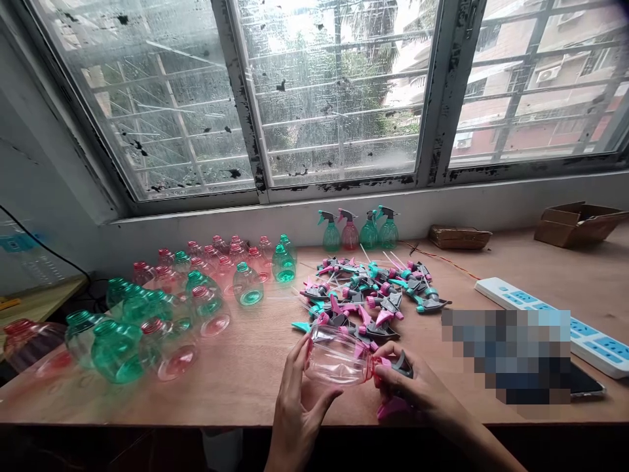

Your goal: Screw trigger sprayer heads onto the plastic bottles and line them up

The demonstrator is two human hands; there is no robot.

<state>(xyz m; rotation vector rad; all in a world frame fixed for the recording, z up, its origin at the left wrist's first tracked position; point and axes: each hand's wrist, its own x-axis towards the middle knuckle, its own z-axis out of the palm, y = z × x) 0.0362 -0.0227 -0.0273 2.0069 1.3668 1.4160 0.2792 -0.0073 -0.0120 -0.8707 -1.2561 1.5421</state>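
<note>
A clear pink spray bottle [339, 357] lies sideways in front of me, just above the table's front edge. My left hand [299, 393] cups its base, fingers behind and thumb below. At the bottle's neck, my right hand [400, 380] grips a pink and grey trigger spray head [403, 364], whose pink end shows below the fingers. Whether the head is fully threaded on the neck is hidden by the fingers. Just beyond the bottle lies a heap of loose trigger spray heads [363, 292] in pink, green and grey, several with white tubes sticking out.
Several headless pink and green bottles [115, 351] stand to the left. Bottles with spray heads [349, 233] line the wall. To the right are a white power strip [545, 314], a dark phone [584, 383] partly blurred out, and cardboard boxes [577, 224].
</note>
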